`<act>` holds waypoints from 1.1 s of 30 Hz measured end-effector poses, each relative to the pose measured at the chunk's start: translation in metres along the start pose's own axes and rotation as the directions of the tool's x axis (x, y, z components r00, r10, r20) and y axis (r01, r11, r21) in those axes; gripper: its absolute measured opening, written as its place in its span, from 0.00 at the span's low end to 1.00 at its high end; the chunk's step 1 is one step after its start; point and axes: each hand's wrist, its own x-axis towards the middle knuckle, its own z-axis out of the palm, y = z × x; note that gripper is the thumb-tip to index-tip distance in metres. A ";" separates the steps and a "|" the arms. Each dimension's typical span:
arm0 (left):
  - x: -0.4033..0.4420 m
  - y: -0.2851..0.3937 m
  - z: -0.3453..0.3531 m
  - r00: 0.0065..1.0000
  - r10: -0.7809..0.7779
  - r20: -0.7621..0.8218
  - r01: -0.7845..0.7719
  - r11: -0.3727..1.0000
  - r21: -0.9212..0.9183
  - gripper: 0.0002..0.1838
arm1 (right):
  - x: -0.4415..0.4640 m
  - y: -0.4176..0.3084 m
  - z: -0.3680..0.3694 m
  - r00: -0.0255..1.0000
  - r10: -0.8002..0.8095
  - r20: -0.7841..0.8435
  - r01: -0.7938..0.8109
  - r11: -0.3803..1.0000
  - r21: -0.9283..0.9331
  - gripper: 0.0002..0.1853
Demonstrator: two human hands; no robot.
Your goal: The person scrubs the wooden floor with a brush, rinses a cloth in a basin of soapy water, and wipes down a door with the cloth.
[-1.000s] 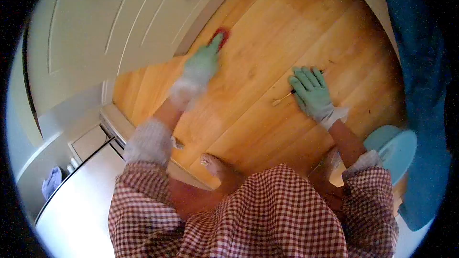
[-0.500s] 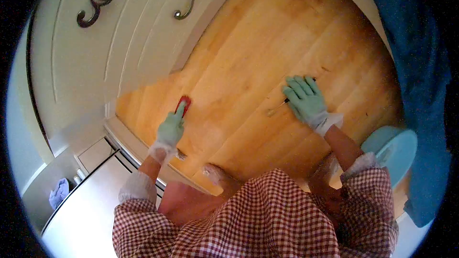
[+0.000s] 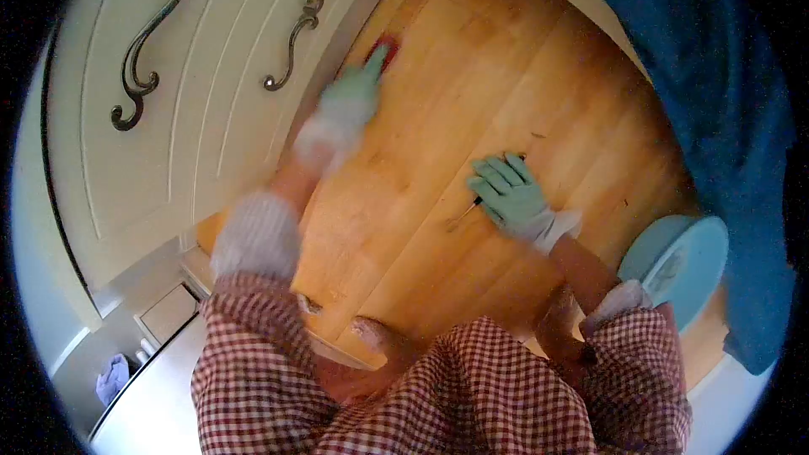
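The left hand (image 3: pixel 350 94), closed on a red thing (image 3: pixel 392 49) by the door (image 3: pixel 227 59), likely rubs the floor (image 3: pixel 447 135); the next move needs a firm push. Farther from the door, the right hand (image 3: pixel 512 200) covers a stick (image 3: pixel 464 216); its grip can't be told

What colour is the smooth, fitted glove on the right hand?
The right hand wears a pale green glove; the head view shows it best.

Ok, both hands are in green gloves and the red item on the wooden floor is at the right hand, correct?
Not quite: the head view shows the red item at the left hand, not the right hand. It is on the wooden floor, and both hands wear green gloves.
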 end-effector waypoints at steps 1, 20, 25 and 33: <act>-0.051 -0.034 0.023 0.999 -0.030 0.011 0.030 1.000 0.008 0.34 | -0.001 -0.001 -0.001 1.000 0.005 -0.004 -0.005 1.000 -0.016 0.24; 0.054 0.040 -0.005 0.977 0.122 -0.177 -0.115 0.992 0.049 0.36 | -0.006 0.008 0.013 0.999 0.004 -0.035 -0.006 0.999 -0.050 0.23; -0.166 -0.106 0.071 0.994 -0.093 0.053 0.092 0.996 0.014 0.35 | -0.005 0.003 0.007 0.999 0.007 -0.048 -0.009 0.999 -0.042 0.23; -0.063 -0.002 0.045 0.991 -0.132 -0.021 0.129 0.984 -0.121 0.36 | -0.007 0.009 0.017 0.999 -0.006 -0.049 0.003 0.998 -0.062 0.22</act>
